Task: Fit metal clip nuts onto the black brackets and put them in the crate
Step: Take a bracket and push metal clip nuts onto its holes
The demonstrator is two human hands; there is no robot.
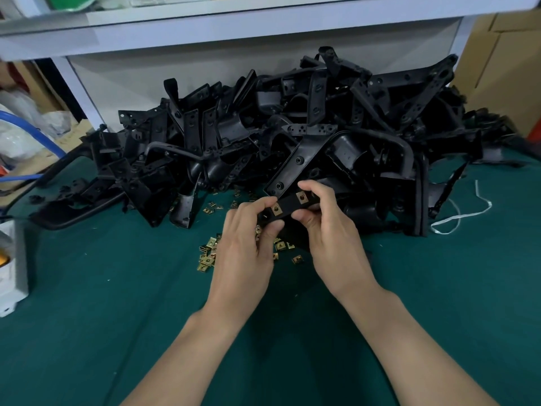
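Note:
Both hands hold one black bracket point(288, 205) just above the green table, in front of the big pile. Two brass clip nuts sit on its flat strip, one point(276, 209) by my left fingers and one point(301, 197) by my right fingers. My left hand point(248, 244) grips the bracket's left end between thumb and fingers. My right hand point(328, 227) grips its right end, fingers curled over the top edge. Loose brass clip nuts point(208, 256) lie scattered on the cloth under and to the left of my hands. No crate is in view.
A large heap of black brackets point(292, 136) fills the back of the green table point(117, 303), against a white shelf unit point(205, 27). A white device point(11, 259) sits at the left edge, a white cord point(462, 213) at the right. Cardboard boxes point(503, 63) stand far right.

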